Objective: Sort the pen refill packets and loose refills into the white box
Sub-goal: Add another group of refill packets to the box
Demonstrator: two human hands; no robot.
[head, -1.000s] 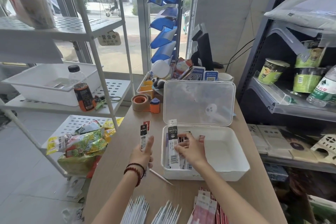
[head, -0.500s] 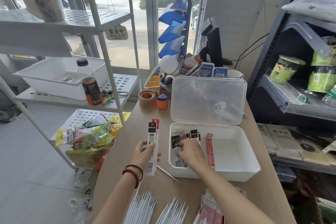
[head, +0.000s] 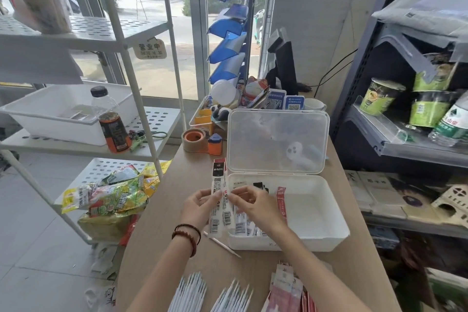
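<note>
Head camera, looking down along my forearms: my left hand [head: 200,208] is closed round two long black-topped packets [head: 219,185], thumb on the front and fingers curled behind. It holds them nearly upright, just off the left wall of the white box [head: 291,244]. My right hand [head: 258,208] comes across from 3 o'clock. Its thumb and forefinger pinch the nearer of those two packets about halfway up, and its other fingers curl loosely over the box's left end. My two hands are almost touching.

The box sits on the wooden table [head: 157,235] at my 1 o'clock, and its clear lid [head: 277,140] stands open on the 12 o'clock side. At the box's 9 o'clock end a row of flat packets [head: 243,227] lies with barcodes showing, partly under my right hand. A red packet [head: 281,200] leans just at their 3 o'clock side.

One loose refill [head: 222,244] lies slantwise on the table at 5 o'clock from my left wrist, just beside the box's near left corner. At 6 o'clock, by the near edge, two fans of white refills [head: 192,291] lie side by side. A heap of pink packets [head: 288,289] lies at their 3 o'clock, under my right forearm. At 11 o'clock from the box a tape roll [head: 194,140] stands just beside a small orange object [head: 215,144].
</note>
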